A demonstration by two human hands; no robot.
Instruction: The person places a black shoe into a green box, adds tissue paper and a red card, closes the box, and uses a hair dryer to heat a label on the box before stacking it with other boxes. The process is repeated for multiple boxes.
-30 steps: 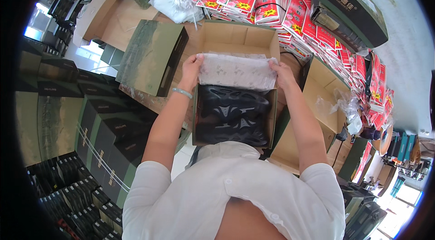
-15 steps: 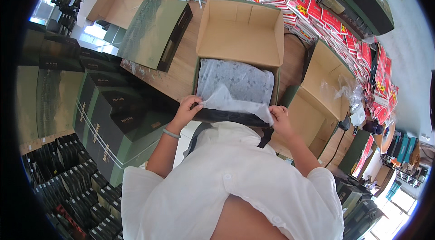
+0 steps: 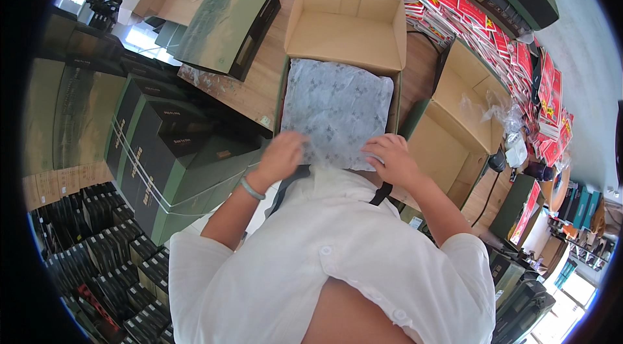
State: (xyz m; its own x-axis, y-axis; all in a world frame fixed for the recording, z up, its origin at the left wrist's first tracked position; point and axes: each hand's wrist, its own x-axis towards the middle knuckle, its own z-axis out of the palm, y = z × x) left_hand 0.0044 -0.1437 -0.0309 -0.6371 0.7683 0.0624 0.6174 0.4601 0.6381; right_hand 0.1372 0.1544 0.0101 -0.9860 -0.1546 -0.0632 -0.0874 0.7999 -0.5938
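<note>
The open box (image 3: 396, 94) stood on the wooden table (image 3: 256, 100), straight in front of the person, its tan-lined lid (image 3: 346, 23) tipped back on the far side. A sheet of pale grey tissue paper (image 3: 337, 100) with a darker pattern lay spread across the inside of the open box, rumpled towards the near edge and covering whatever was beneath.

The left hand (image 3: 283, 154) was at the near left corner of the open box, by the paper's edge. It was blurred, so I could not tell whether its fingers pinched the sheet or had let go. A pale bracelet (image 3: 252, 189) circled that wrist. The right hand (image 3: 391, 159) was at the near right corner of the open box, its bent fingers over the paper's margin; whether they gripped the sheet or only rested on it, I could not tell.

Left of the open box lay 1 closed green box (image 3: 227, 29), and farther left and nearer the person rose a stack of dark green cartons (image 3: 162, 169) bound with pale cord. Right of the open box sat a 2nd box (image 3: 448, 143), also open and tan inside, with crumpled clear plastic (image 3: 503, 113) at its far right side. Beyond the open box and round to its right ran piles of red printed packets (image 3: 454, 3).
</note>
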